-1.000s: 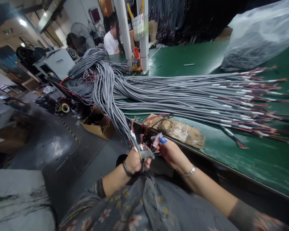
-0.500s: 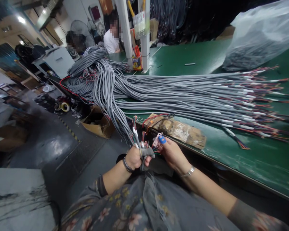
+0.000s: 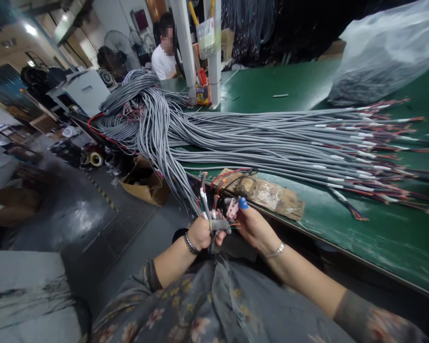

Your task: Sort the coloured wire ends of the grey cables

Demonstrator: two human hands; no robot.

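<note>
My left hand (image 3: 203, 232) is closed around the ends of several grey cables (image 3: 180, 183), a grey wrap covering its thumb or finger. White sleeves and thin coloured wires (image 3: 204, 178) stick up out of that grip. Close on the right, my right hand (image 3: 252, 224) pinches a small pale pink tool with holes (image 3: 232, 208), perhaps a wire stripper; its exact kind is unclear. Blue tape covers the thumb tip of this hand. Some thin wires run between the two hands, near the tool. My right fingers are mostly hidden behind the thumb.
A thick layer of grey cables (image 3: 257, 138) with bared coloured ends lies along the green table (image 3: 364, 247). At its front edge is a worn wooden board (image 3: 271, 195). A plastic bag (image 3: 386, 52) stands back right, a cardboard box (image 3: 143, 183) below left. Another person (image 3: 163, 59) sits behind.
My right hand and the pink tool have shifted and tilted slightly, showing more of the tool's face. My left hand keeps its hold on the cables. The view has moved a little.
</note>
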